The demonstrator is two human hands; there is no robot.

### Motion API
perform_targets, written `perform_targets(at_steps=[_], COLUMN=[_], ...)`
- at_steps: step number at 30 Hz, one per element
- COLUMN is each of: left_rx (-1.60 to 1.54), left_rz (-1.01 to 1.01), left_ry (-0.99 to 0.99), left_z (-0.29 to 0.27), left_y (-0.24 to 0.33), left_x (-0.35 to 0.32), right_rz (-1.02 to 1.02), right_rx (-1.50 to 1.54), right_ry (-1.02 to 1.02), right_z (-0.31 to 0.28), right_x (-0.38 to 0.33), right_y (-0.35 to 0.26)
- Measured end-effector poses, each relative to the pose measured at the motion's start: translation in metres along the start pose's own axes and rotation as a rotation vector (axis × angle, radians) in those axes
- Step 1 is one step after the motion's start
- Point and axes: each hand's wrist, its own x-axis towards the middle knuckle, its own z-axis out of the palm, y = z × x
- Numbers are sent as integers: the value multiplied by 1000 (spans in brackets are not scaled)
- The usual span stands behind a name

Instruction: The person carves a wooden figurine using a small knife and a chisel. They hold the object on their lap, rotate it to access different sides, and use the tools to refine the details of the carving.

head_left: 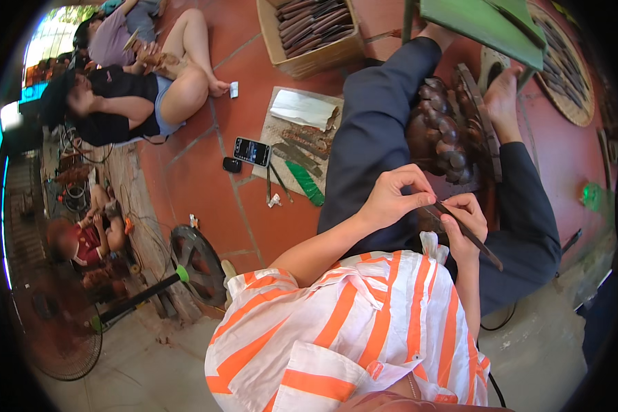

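My right hand (468, 221) is closed round a thin, dark brown strip (486, 253), which slants down to the right past my fingers. At the strip's upper end, my left hand (399, 197) pinches with thumb and forefinger; whether it grips the strip itself or something tiny against it is too small to tell. Both hands are close together over my lap. Just beyond them, between my dark-trousered legs, lies a glossy brown carved wooden piece (436, 130) with rounded lobes.
A cardboard box (299, 67) of dark sticks stands ahead. Left of my leg, a mat (275, 123) bears white paper (302, 110), flat strips and a green piece (305, 182), beside a phone (252, 152). A green stool (484, 24), woven tray (584, 113), fan (65, 336) and seated people surround me.
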Motion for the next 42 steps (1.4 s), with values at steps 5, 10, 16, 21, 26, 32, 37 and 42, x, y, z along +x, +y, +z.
perform_targets(at_steps=[5, 10, 16, 21, 26, 32, 37, 42], left_rx=[100, 268, 671, 1140, 961, 803, 551, 354], left_rz=[103, 153, -386, -604, -769, -812, -993, -816], left_ry=[168, 493, 978, 1036, 1020, 1134, 1134, 1192], left_z=[-4, -69, -247, -303, -291, -278, -272, -292], left_y=[6, 21, -93, -148, -160, -161, -153, -186], left_x=[-5, -30, -155, -212, -189, -165, -130, -132], right_rz=[10, -15, 57, 73, 20, 21, 5, 46], right_rx=[-52, -79, -30, -156, -268, -217, -271, -222], right_ry=[15, 40, -15, -158, -142, -85, -76, -23], right_z=[5, 8, 11, -12, -30, -26, -29, -39], right_x=[-3, 2, 5, 21, 44, 43, 37, 42], right_y=[2, -3, -2, -16, -32, -27, -20, -21])
